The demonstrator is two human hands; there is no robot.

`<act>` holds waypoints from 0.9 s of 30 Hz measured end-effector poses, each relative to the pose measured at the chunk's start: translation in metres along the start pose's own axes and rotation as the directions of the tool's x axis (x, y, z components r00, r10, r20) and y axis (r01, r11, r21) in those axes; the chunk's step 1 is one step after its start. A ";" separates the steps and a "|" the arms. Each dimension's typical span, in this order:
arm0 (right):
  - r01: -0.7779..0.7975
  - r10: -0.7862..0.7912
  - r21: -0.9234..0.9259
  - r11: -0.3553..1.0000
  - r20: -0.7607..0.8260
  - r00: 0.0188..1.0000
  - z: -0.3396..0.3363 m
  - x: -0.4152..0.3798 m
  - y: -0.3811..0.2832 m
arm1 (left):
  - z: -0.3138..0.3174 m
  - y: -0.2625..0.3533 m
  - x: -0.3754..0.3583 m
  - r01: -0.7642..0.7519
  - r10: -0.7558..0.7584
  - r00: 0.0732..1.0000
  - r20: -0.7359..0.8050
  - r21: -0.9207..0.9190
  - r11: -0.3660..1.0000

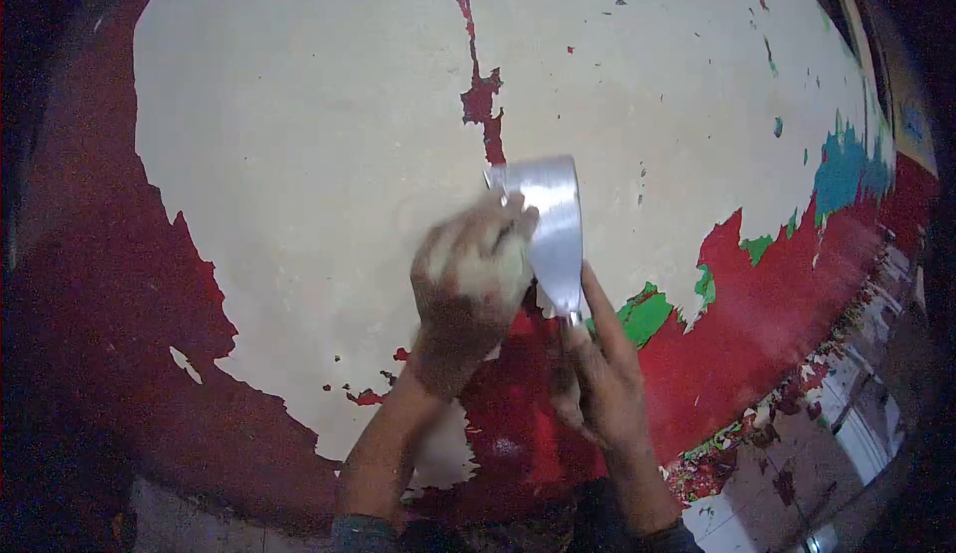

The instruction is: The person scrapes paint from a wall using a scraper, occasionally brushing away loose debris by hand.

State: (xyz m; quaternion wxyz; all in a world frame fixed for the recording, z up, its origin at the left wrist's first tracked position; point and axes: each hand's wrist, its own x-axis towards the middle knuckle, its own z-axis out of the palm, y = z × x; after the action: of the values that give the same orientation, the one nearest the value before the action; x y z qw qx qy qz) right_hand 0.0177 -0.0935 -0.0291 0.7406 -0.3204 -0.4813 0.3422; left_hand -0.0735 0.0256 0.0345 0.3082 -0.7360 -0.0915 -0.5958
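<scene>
Pale floor (782, 493) shows at the lower right of the frame, crossed by thin dark lines, with a bright reflection near the bottom edge. Flakes (697, 476) in red, green and whitish tones lie over it, thickest in a band along its upper-left side. Dim greyish floor shows at the lower left. At the upper right stands a tan panel (904, 93) with a bluish mark (913, 120), too blurred to read.
</scene>
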 end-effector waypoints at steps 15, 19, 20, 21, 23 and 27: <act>-0.049 0.049 0.022 0.999 -0.005 0.999 -0.004 -0.012 -0.004 | 0.001 0.008 -0.002 0.045 -0.043 0.999 0.025 -0.062 0.997; -0.038 0.039 0.029 0.999 -0.007 0.999 -0.003 -0.016 0.000 | 0.002 0.007 -0.010 0.028 -0.027 1.000 0.015 -0.083 0.996; -0.039 0.039 0.046 0.998 -0.008 0.999 -0.002 -0.013 -0.001 | 0.000 0.006 -0.006 0.033 -0.031 0.999 0.029 -0.075 0.997; -0.042 0.043 0.062 0.997 -0.011 0.999 -0.001 -0.011 -0.005 | -0.003 0.007 0.000 0.039 -0.036 0.998 0.044 -0.069 0.997; -0.029 0.029 0.071 0.997 -0.001 1.000 -0.002 -0.009 -0.006 | -0.004 0.008 0.003 0.032 -0.031 0.999 0.032 -0.047 0.998; -0.012 0.012 -0.003 1.000 -0.038 0.999 -0.001 -0.007 -0.003 | -0.004 0.005 0.006 -0.012 0.012 1.000 -0.007 -0.053 0.999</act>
State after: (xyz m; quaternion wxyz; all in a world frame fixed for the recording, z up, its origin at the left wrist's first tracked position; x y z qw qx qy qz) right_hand 0.0169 -0.1014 -0.0304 0.7471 -0.3310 -0.4656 0.3398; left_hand -0.0729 0.0184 0.0385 0.2924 -0.7425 -0.0702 -0.5985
